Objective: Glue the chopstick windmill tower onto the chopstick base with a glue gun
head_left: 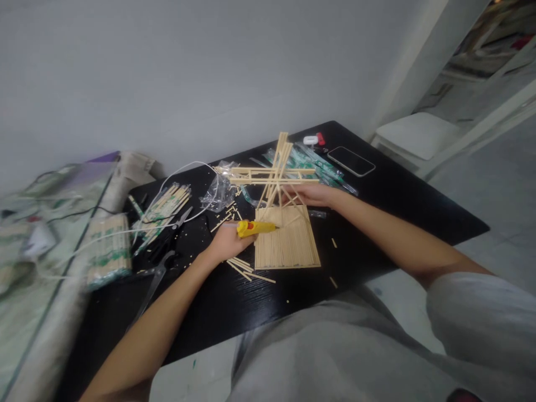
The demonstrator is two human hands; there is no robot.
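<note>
My left hand (pixel 227 244) is closed around a yellow hot glue gun (pixel 256 228). Its nozzle points right, over a flat square base (pixel 288 251) of thin wooden sticks laid side by side. From the base's far part rises a windmill-like stick model (pixel 274 181), with slanted legs and long crossed blades on top. Behind the legs, my right hand (pixel 309 194) grips the stick model; its fingertips are partly hidden by the sticks. Loose sticks (pixel 251 271) lie near the base's left front corner.
Left on the black table (pixel 218 312) are scissors (pixel 182 218), pliers (pixel 157 273), a white cable (pixel 157 228) and stick packs (pixel 109 248). Plastic wrappers (pixel 324 166), a phone (pixel 350 161) and a white case (pixel 310 140) lie at the back right. A wall stands behind.
</note>
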